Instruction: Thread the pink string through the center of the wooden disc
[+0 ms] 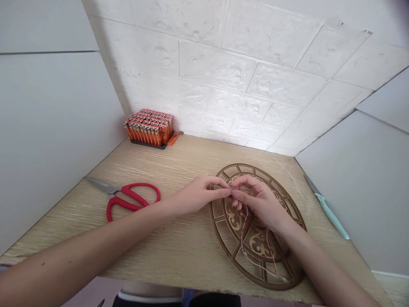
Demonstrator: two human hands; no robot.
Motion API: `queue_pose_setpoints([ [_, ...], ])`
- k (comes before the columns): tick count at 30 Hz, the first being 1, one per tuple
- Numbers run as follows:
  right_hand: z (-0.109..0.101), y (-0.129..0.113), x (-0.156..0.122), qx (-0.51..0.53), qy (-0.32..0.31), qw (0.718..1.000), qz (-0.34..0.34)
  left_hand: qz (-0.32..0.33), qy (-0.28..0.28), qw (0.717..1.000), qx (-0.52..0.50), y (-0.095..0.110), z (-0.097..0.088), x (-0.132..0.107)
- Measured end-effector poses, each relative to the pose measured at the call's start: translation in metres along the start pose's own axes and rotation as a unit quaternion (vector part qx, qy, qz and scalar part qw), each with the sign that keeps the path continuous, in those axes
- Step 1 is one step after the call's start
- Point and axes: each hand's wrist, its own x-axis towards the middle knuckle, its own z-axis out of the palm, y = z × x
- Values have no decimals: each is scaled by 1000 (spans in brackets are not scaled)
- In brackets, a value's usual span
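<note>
Well, my left hand (198, 194) and right hand (260, 204) are drawn together over the middle of a flat brown fretwork disc (255, 284), thin wood or stiff plastic, I can't tell which. My thumbs and forefingers are pinched closed, with the fingertips (225, 192) of both hands almost meeting. I can't make out whether they're clamped on anything, because whatever lies between them is too fine or too hidden to see.

Thin red and white wires (262, 266) hang below my right hand and trail across the disc towards its lower edge. They look light, soft and springy, so I'd judge they'd slip easily and are best pinched close to the end. The disc looks light but fragile at its narrow spokes, so I'd lift it by the outer rim.

It lies flat on a pale wood-grain tabletop (179, 251). To my left are red-handled scissors (140, 184), and farther off stands a black tray of orange lighters (148, 144). A pale teal-handled knife (330, 215) lies at the right edge.
</note>
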Motion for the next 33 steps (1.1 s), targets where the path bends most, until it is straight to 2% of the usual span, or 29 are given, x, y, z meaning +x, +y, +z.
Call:
queue_pose_setpoints([
  [2,0,0,0,3,-5,1000,1,-14,-8,1000,-26,-3,1,1],
  [6,1,0,0,11,-5,1000,9,-37,16,999,-33,-8,1,1],
  [10,0,-5,-1,20,-22,999,40,-61,76,995,-5,-7,-3,1],
  [13,-2,-7,-2,32,-34,997,66,-61,100,993,25,-6,-5,1],
  [20,-5,-9,-3,81,-50,993,74,-74,125,989,29,-5,-4,0],
  [24,-7,-12,-6,111,-39,990,71,-54,125,991,20,-4,-5,0],
  [33,-8,-11,-6,126,-34,988,87,-57,151,987,-4,-3,-4,1],
])
